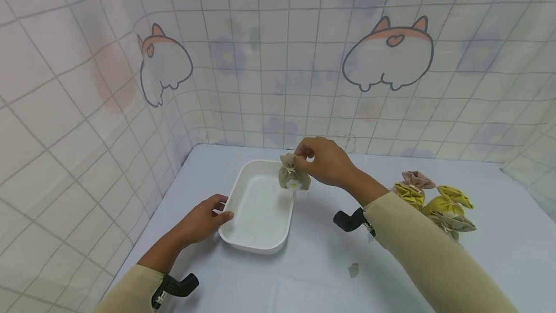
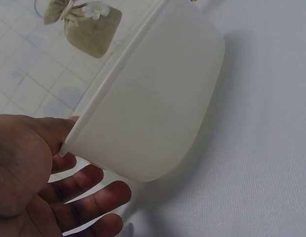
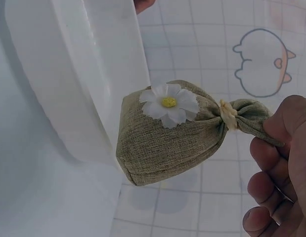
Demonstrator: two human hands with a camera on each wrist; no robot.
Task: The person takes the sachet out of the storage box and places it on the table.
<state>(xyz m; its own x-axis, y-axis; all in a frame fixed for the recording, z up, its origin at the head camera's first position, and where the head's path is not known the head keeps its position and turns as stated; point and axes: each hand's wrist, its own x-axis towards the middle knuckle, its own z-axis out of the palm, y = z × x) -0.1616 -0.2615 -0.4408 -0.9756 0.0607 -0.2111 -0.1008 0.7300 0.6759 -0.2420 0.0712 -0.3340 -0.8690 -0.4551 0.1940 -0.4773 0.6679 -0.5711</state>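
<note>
My right hand pinches the gathered top of a small greenish-beige cloth sachet. A cord ties the sachet's neck, and a white flower with a yellow centre decorates its front, clear in the right wrist view on the sachet. It hangs above the right rim of a white plastic tub. My left hand grips the tub's left rim, thumb over the edge. Below that rim, in the left wrist view, the other fingers spread beside the tub's outer wall. Nothing lies inside the tub.
On the right side of the white-covered table several cloth sachets lie in a cluster: yellow, pinkish and greenish-beige. The right forearm partly covers them. A small greyish patch shows near the front. A gridded curtain stands behind.
</note>
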